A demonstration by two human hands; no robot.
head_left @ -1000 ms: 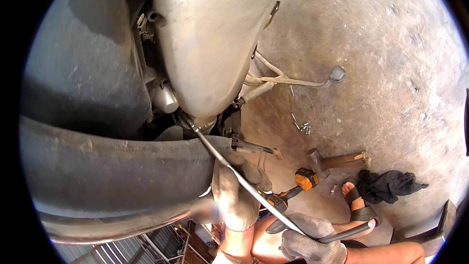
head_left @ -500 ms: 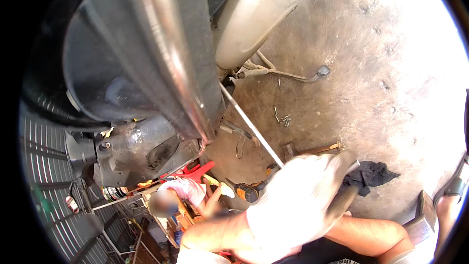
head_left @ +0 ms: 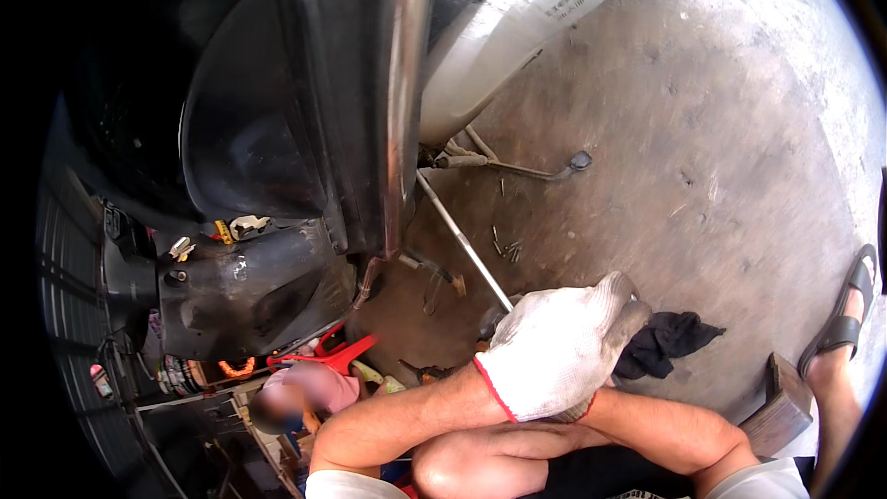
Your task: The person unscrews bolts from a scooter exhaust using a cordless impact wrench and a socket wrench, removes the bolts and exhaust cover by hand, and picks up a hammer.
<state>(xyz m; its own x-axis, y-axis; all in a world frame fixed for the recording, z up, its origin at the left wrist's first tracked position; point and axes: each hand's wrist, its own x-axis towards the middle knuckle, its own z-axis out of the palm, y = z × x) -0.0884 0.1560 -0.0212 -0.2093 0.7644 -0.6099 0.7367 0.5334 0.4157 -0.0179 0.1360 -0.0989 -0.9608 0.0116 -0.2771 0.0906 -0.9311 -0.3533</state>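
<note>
A long metal bar [head_left: 465,245] slants from beneath a motor scooter's dark body [head_left: 356,83] down to my hands. My left hand [head_left: 550,346], in a white knitted glove with a red cuff, is closed round its near end. Most of my right hand [head_left: 632,322] lies behind the left one; its grimy gloved fingers wrap the same end. Just beyond these fingers a crumpled black cloth [head_left: 673,340] rests on the ground. The bar's far end disappears under the scooter, close to the pale exhaust cover [head_left: 513,32].
A stand lever [head_left: 545,169] juts from below the exhaust. Several small bolts [head_left: 506,248] lie on the concrete floor [head_left: 665,194]. A wooden block [head_left: 778,407] and a sandalled foot [head_left: 843,323] are at right. At lower left a person in pink [head_left: 319,388] sits near a red plastic piece [head_left: 346,351].
The whole view has shifted, moving the floor items leftward. My hands keep hold of the bar and have lost their motion blur. The hammer and the orange-black power tool are now largely hidden.
</note>
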